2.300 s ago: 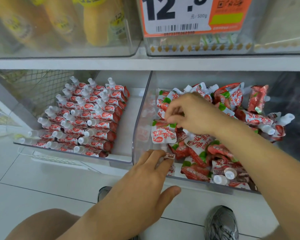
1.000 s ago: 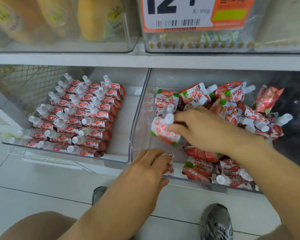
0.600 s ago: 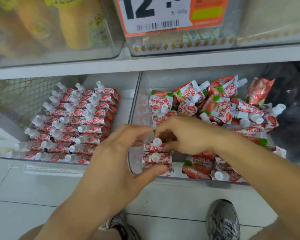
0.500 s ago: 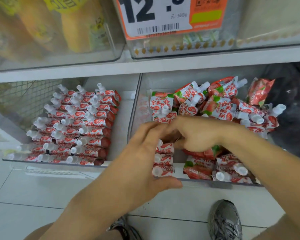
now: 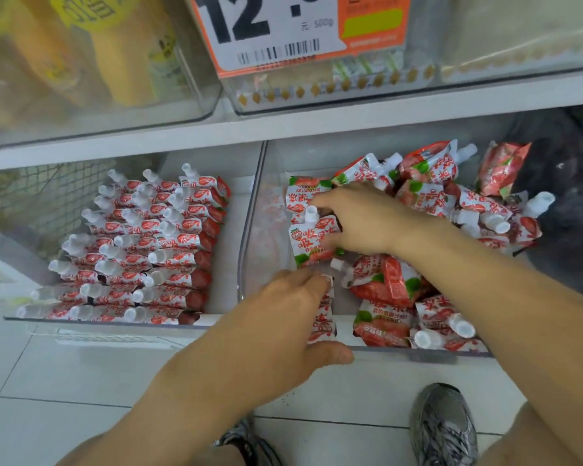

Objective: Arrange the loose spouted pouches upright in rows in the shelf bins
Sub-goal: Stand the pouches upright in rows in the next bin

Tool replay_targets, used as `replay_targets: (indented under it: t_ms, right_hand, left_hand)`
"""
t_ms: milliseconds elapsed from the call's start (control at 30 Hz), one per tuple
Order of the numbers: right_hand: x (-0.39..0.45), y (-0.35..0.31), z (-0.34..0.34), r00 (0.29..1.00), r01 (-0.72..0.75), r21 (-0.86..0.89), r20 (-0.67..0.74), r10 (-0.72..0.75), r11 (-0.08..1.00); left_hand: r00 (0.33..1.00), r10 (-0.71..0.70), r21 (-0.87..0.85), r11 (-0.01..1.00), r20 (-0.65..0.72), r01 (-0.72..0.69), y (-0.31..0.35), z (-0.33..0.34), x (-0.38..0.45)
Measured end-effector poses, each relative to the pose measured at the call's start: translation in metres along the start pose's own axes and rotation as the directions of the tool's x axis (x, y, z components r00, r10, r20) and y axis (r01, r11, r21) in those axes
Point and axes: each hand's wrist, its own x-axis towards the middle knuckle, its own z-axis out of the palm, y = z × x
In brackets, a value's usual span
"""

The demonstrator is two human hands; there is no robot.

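Nearest, two grey shoes point(image 5: 443, 425) stand on the tiled floor, the left one mostly hidden under the left forearm. Just beyond, the left hand point(image 5: 283, 326) lies over the near-left corner of the right bin point(image 5: 249, 230), thumb outside along the clear front rim and fingers reaching in over a short row of pouches point(image 5: 323, 317); the hand covers most of that row, so whether the fingers grip anything cannot be told. To the right in the same bin lies a loose heap of red-and-white spouted pouches point(image 5: 451, 210), lying at all angles from the near rim to the far wall, their print too small to read. Farther in, the right hand point(image 5: 360, 220) is closed on one pouch point(image 5: 312, 242), held with its white cap pointing to the far side; the fingertips are hidden behind it. The left bin point(image 5: 223, 290) holds three tidy rows of pouches point(image 5: 142, 250), caps leaning left, with a bare strip down its right side. Above the shelf edge, an orange price tag point(image 5: 283, 28) is cut off at the top, and the upper bins show only blurred yellow packets point(image 5: 115, 45).
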Motion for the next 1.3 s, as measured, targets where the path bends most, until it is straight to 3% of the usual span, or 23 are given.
replay_targets:
  t_ms: [133,233,367,433,533,600,800,900,967,1033,1100,1233,1300]
  right_hand:
    - [0.001,-0.005,-0.005,0.998,0.024,0.106,-0.053,-0.018,0.994]
    - [0.000,-0.010,-0.002,0.997,0.039,0.166,-0.074,-0.027,0.985]
    - [0.000,-0.014,0.012,0.996,0.038,0.033,0.077,-0.041,0.999]
    - [0.000,-0.012,0.009,0.991,0.050,0.096,0.119,-0.061,0.994]
    - [0.000,-0.005,-0.001,0.946,0.013,0.289,0.307,-0.106,0.957]
    - [-0.001,-0.003,-0.005,0.913,0.009,0.319,0.383,-0.138,0.948]
    - [0.000,0.000,-0.012,0.891,0.056,0.208,0.431,-0.143,0.977]
    - [-0.005,0.006,-0.022,0.878,-0.040,0.340,0.460,-0.129,0.940]
    - [-0.005,0.012,-0.028,0.946,-0.100,0.443,0.319,-0.052,0.891]
    - [0.006,0.019,-0.030,0.998,-0.067,0.362,0.042,0.056,0.930]
    - [0.021,0.021,-0.029,0.996,-0.038,0.194,-0.075,0.054,0.980]
    - [0.047,0.012,-0.011,0.991,-0.002,-0.077,0.133,0.012,0.997]
    - [0.053,0.010,-0.002,0.992,0.055,-0.258,0.126,-0.023,0.965]
  left_hand:
    - [0.995,-0.033,-0.050,0.998,-0.090,0.029,0.006,0.012,-0.013]
    - [0.985,-0.037,0.013,0.999,-0.168,0.040,0.009,0.017,-0.017]
    - [0.981,-0.126,-0.082,0.990,-0.145,0.115,0.011,0.022,-0.021]
    - [0.979,-0.132,-0.069,0.990,-0.157,0.122,0.009,0.025,-0.022]
    - [0.973,-0.106,-0.069,0.993,-0.203,0.093,0.008,0.024,-0.020]
    - [0.979,-0.120,-0.069,0.992,-0.166,0.110,0.007,0.024,-0.019]
    - [0.982,-0.142,-0.179,0.977,-0.124,0.118,0.001,0.019,-0.002]
    - [0.992,-0.095,-0.123,0.989,-0.084,0.084,-0.001,0.017,0.001]
    - [0.994,-0.076,-0.088,0.994,-0.080,0.069,-0.002,0.018,0.001]
    - [0.994,-0.071,-0.069,0.995,-0.086,0.066,-0.003,0.018,-0.001]
    - [0.995,-0.075,-0.052,0.996,-0.072,0.071,-0.001,0.019,-0.002]
    - [0.994,-0.101,-0.020,0.995,-0.049,0.100,0.001,0.021,-0.003]
    - [0.993,-0.109,-0.010,0.994,-0.036,0.108,0.001,0.021,-0.003]
